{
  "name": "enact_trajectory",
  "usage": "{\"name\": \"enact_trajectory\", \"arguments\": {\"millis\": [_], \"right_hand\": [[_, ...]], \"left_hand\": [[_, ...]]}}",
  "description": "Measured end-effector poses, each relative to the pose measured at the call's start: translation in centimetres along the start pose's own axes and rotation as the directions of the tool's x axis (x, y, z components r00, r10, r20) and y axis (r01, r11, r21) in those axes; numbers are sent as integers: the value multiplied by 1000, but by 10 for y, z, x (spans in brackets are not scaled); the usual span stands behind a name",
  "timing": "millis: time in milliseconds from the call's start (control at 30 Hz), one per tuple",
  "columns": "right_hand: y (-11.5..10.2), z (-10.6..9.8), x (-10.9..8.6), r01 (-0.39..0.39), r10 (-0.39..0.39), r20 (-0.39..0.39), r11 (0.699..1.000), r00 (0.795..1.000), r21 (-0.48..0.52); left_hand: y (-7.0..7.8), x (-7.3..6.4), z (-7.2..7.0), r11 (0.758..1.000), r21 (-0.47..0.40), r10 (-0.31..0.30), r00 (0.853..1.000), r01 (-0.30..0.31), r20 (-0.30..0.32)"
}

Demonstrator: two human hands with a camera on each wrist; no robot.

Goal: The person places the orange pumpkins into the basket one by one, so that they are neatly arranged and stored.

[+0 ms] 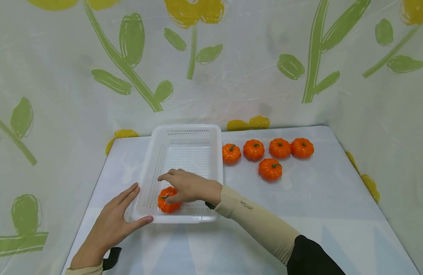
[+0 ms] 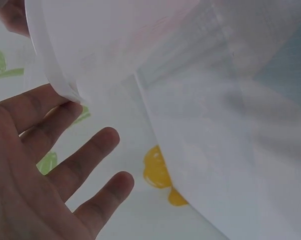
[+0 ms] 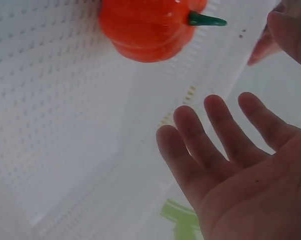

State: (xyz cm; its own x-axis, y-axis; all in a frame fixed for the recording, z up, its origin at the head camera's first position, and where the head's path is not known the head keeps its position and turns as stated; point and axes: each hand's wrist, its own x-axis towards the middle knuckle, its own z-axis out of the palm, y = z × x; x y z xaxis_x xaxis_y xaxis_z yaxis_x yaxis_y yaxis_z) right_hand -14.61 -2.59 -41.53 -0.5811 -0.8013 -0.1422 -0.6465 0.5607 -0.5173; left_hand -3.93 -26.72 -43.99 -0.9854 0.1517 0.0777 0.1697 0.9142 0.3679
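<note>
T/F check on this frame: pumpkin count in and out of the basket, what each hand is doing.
1. One pumpkin lies in the white basket. True.
2. Three pumpkins sit on the table outside the basket. False: five.
3. The right hand grips the pumpkin. False: its fingers are straight and apart from it in the right wrist view.
4. The left hand touches the basket's near left corner, fingers straight. True.
5. The basket is orange. False: white.
</note>
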Motion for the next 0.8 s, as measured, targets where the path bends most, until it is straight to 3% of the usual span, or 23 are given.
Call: {"name": "enact_trajectory", "arguments": {"millis": [467, 800], "right_hand": [[-2, -19, -34, 38, -38, -115, 999, 993, -4], [6, -35, -67, 70, -75, -254, 997, 964, -28]], "left_hand": [[4, 2, -1, 999, 6, -34, 999, 34, 26], [7, 2, -4, 996, 10, -90, 993, 89, 80]]}}
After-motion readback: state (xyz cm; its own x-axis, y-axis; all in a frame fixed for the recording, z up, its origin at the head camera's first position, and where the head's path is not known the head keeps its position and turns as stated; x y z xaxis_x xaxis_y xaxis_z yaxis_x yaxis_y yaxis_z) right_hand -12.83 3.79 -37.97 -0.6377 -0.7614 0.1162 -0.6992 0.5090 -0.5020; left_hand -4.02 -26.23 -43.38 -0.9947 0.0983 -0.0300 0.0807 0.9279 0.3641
